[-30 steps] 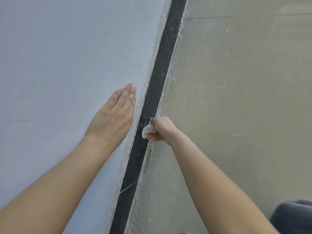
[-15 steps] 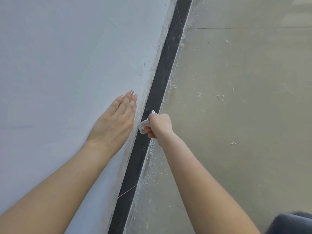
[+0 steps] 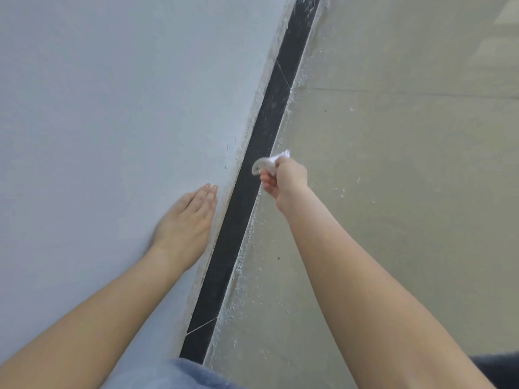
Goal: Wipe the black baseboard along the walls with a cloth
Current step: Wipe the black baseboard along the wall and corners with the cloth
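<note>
The black baseboard [image 3: 236, 234] runs as a narrow strip from the bottom middle up to the top right, between the pale wall [image 3: 112, 108] and the beige floor [image 3: 407, 192]. My right hand [image 3: 283, 179] grips a small white cloth [image 3: 266, 164] and presses it against the baseboard about halfway up the strip. Flat on the wall just left of the baseboard lies my left hand [image 3: 188, 220], fingers straight and together. Above the cloth the strip looks dusty with pale streaks.
White plaster specks and crumbs line the floor along the baseboard's foot [image 3: 241, 265]. A thin white joint line [image 3: 200, 328] crosses the baseboard low down. Blue denim of my knee [image 3: 179, 374] shows at the bottom edge, with dark fabric [image 3: 500, 366] at bottom right.
My right hand has slid the cloth farther up along the baseboard, away from me. The left hand stays flat on the wall. The view has shifted forward, and my knee now shows.
</note>
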Tool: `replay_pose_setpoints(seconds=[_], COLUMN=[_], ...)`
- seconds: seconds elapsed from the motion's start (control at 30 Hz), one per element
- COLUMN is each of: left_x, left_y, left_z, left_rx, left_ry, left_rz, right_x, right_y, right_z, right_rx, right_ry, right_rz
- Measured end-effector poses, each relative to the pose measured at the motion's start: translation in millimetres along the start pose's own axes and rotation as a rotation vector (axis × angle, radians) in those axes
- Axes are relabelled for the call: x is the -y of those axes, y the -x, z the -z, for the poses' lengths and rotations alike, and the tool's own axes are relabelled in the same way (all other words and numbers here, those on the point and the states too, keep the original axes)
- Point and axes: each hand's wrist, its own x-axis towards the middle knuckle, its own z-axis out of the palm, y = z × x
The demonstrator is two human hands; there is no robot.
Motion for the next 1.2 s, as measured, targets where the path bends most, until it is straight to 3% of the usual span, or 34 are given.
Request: replay_pose_setpoints(seconds=[0.13, 0.33, 0.5, 0.87, 1.1, 1.2], left_x=[17.1, 49.4, 74.2, 85.6, 96.0, 95.8], left_y=[-18.9, -50.3, -82.1, -129.4, -172.6, -195.8], left_z=[40.7, 82.3, 77.7, 75.6, 87.6, 89.5], left_rx=[0.025, -0.067, -0.135, -0.183, -0.190, -0.161], left_ry=[0.065, 0.017, 0.075, 0.103, 0.008, -0.036], left_rz=[0.044, 0.035, 0.130, 0.026, -0.032, -0.035], right_x=[7.2, 21.7, 24.0, 58.4, 85.4, 68.3], right_y=[17.0, 2.9, -2.2, -23.8, -50.6, -64.9], right_z=[15.5, 22.4, 27.0, -17.4, -11.1, -1.5], right_rx=[-0.013, -0.074, -0.010, 0.054, 0.092, 0.128], right_ry=[0.178, 0.290, 0.433, 0.997, 1.086, 1.005], right_rz=[-0.094, -0.071, -0.041, -0.066, -0.058, -0.054])
